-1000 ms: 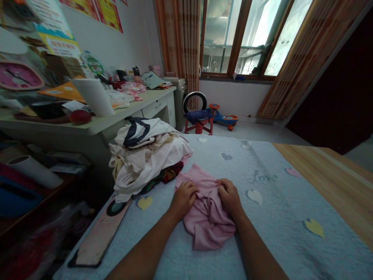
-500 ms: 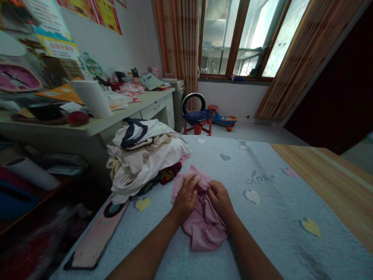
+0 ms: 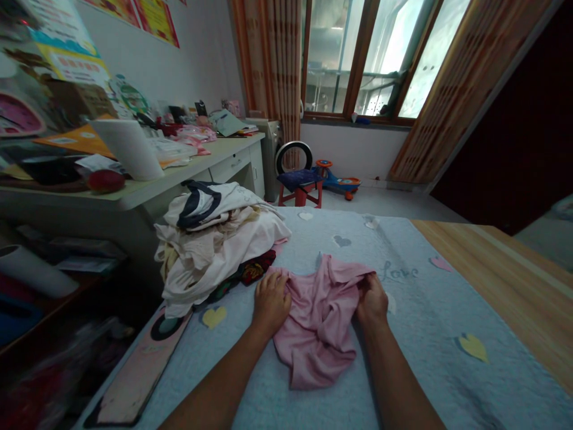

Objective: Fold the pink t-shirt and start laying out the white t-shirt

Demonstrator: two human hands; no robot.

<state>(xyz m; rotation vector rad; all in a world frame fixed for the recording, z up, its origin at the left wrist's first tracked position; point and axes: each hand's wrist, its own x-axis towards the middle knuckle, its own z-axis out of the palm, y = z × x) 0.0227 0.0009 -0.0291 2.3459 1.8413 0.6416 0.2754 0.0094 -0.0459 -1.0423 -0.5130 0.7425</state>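
Note:
A pink garment point(image 3: 316, 325), wrinkled and partly spread, lies on the light blue bed cover point(image 3: 421, 334) in front of me. Its exact kind is hard to make out. My left hand point(image 3: 271, 303) has its fingers closed over the garment's upper left edge. At the opposite upper corner, my right hand point(image 3: 372, 300) pinches the cloth between thumb and fingers, pulling that edge out to the right. The lower part of the garment rests loose and creased between my forearms.
A heap of clothes point(image 3: 219, 239), mostly white, sits left of the pink garment. Nearer me lies a long pale pink board-like object point(image 3: 143, 370). A cluttered desk point(image 3: 188, 176) stands along the left, and a red stool point(image 3: 301, 194) is beyond the bed.
My hands have moved apart, the right one outward to the right. The garment's top, bunched between them before, is now stretched wider. The view has shifted slightly.

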